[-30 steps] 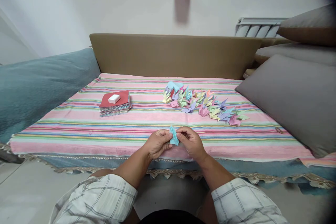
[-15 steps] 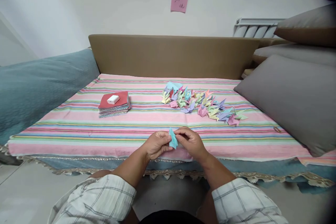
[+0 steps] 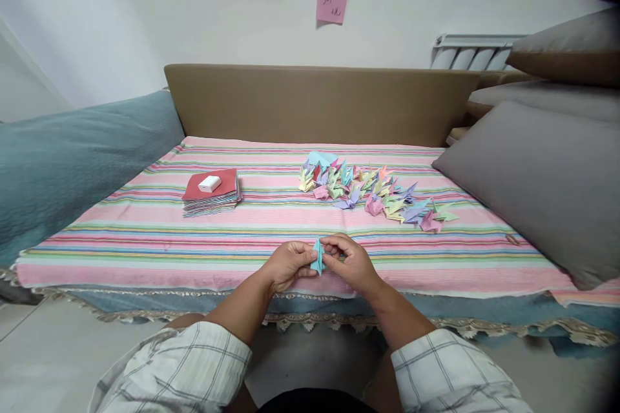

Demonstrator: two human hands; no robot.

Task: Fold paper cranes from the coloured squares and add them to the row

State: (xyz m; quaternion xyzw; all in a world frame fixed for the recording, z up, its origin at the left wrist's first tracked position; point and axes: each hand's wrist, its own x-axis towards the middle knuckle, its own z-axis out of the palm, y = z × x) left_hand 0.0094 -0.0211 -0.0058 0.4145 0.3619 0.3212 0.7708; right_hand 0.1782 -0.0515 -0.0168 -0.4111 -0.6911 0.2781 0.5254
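A small folded piece of light-blue origami paper is held upright between my hands, above the front of the striped cloth. My left hand pinches its left side between thumb and fingers. From the right, my right hand grips the other side, its thumb and fingertips close to the upper part. Fingers cover some of the folds. Beyond my hands lie several folded paper cranes in pastel colours, with a flatter light-blue paper piece at their back left.
On the left is a stack of paper squares, red on top, bearing a small white box-shaped object. A grey cushion rests at right, near a small brownish loop. The sofa back stands behind the striped cloth.
The light-blue paper has turned from slanted to nearly upright, and my right fingers have shifted along it. The view tilted slightly, bringing the pink wall note fully into sight.
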